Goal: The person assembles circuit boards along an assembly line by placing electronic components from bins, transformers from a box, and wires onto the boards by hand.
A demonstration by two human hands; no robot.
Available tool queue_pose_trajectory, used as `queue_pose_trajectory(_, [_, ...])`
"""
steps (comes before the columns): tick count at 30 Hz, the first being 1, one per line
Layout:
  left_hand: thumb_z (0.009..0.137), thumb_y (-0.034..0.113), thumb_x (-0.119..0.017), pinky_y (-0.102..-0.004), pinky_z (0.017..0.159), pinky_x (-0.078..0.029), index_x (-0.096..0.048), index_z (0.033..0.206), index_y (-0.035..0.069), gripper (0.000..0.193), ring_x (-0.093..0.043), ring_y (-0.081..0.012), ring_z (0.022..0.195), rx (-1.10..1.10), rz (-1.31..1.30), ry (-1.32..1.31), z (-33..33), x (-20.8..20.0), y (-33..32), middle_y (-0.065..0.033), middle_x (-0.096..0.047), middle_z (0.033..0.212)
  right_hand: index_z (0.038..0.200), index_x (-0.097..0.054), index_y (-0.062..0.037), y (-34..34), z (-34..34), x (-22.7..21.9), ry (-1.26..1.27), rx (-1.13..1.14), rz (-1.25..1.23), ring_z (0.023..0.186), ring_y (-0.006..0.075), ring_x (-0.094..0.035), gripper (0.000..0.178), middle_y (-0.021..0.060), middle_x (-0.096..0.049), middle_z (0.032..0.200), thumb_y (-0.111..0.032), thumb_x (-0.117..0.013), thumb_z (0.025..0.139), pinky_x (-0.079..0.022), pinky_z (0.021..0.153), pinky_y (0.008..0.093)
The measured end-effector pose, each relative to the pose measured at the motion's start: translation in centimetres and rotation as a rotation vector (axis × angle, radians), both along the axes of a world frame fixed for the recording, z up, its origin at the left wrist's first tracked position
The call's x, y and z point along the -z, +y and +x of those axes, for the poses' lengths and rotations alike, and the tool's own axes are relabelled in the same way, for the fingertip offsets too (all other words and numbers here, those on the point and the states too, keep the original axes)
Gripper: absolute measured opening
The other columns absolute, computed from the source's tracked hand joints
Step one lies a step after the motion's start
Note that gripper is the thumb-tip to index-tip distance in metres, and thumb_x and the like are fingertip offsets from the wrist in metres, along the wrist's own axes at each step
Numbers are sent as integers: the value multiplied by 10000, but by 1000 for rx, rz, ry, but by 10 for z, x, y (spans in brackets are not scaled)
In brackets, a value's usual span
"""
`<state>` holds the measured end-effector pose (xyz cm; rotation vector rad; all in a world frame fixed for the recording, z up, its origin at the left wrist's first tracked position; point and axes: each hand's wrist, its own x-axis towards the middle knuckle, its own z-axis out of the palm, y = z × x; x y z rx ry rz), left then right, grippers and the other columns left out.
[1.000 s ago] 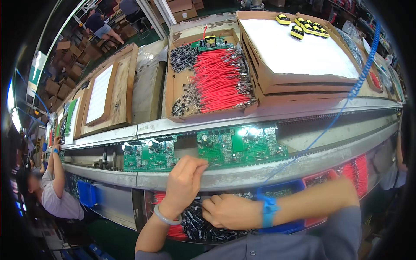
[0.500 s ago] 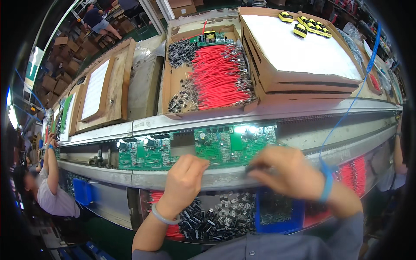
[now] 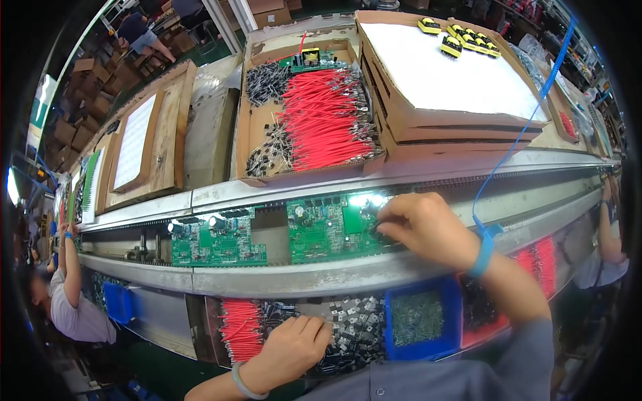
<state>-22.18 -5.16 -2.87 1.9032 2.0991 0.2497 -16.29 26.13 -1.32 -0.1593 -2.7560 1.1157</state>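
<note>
My right hand (image 3: 428,227) is at the right end of a green circuit board (image 3: 317,230) on the rail, its thumb and fingers pinched over the board's parts. Whatever sits between those fingertips is too small to make out. Down at the parts tray, my left hand (image 3: 294,347) has its fingers curled over loose black and silver electronic components (image 3: 354,327); its fingertips are partly hidden. Further left on the rail lies another green circuit board (image 3: 217,240), with upright capacitors on it. A blue wrist strap (image 3: 483,250) with a coiled cord circles my right wrist.
Red wires (image 3: 241,331) and a blue bin (image 3: 424,317) of small leads flank the components. Beyond the rail stand a cardboard tray (image 3: 267,179) of red wires and stacked boxes (image 3: 468,120) topped with yellow-black transformers (image 3: 473,40). Other people work at both ends.
My left hand has dropped from the board's near edge to the component tray. My right hand has moved up and slightly left onto the board. The whole view has shifted slightly.
</note>
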Motion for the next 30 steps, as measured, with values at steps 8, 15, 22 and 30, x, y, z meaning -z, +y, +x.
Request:
queue_pose_trajectory(8, [859, 153, -718, -382, 782, -506, -661, 1084, 29, 263, -603, -297, 888, -73, -5, -168, -1, 10, -4, -111, -617, 1007, 922, -720, 14, -1, -3, 3, 8, -20, 84, 770, 333, -714, 129, 182, -706, 843, -87, -756, 850, -569, 706, 401])
queue_pose_trajectory(15, [853, 53, -718, -396, 827, -512, -653, 1106, 31, 262, -594, -328, 957, -111, 11, -372, -5, -1, -1, -128, -591, 1018, 905, -707, -29, -1, -7, 1, 85, -137, 230, 757, 358, -675, 109, 150, -667, 835, -96, -747, 829, -552, 698, 441])
queue_pose_trajectory(22, [913, -61, -682, -323, 839, -567, -636, 1213, -26, 305, -670, -245, 1009, -437, 125, -848, -11, -14, 0, -121, -570, 1114, 900, -703, -11, 4, -13, -7, -19, -172, 237, 823, 401, -681, 119, 190, -684, 857, -115, -722, 846, -545, 761, 497])
queue_pose_trajectory(30, [951, -101, -622, -349, 951, -583, -611, 1213, -87, 262, -692, -238, 1086, -766, 305, -1438, -21, -10, -1, -127, -586, 1187, 904, -713, -35, -3, -10, -5, -42, -181, 277, 843, 379, -700, 114, 177, -702, 869, -131, -728, 845, -556, 756, 484])
